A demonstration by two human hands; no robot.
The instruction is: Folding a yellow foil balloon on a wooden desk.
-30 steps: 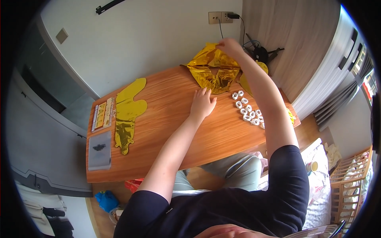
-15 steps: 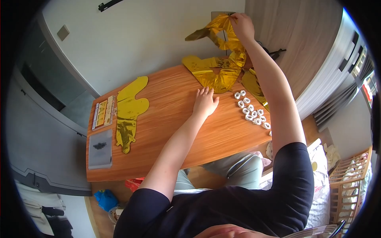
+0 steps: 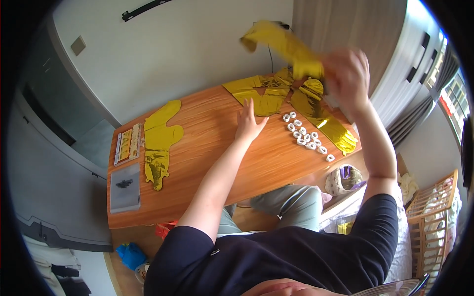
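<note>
My right hand is raised over the table's far right side, blurred by motion, with its fingers closed on a gold foil balloon. That uninflated balloon trails up to the left through the air. My left hand has its fingers spread, nearest to another gold foil balloon lying at the table's back edge. A third flat foil balloon stretches along the right edge, and a fourth one lies on the left side. Several small white ribbon coils sit in a cluster to the right of my left hand.
At the left end of the wooden table lie a printed packet and a clear plastic sleeve. A patterned basket stands beyond the right front edge. A blue bag is on the floor. Wall and cabinet border the back.
My right hand has swung right and nearer, drawing the raised balloon away from the one on the table. My left hand has lifted its fingers from the foil's edge.
</note>
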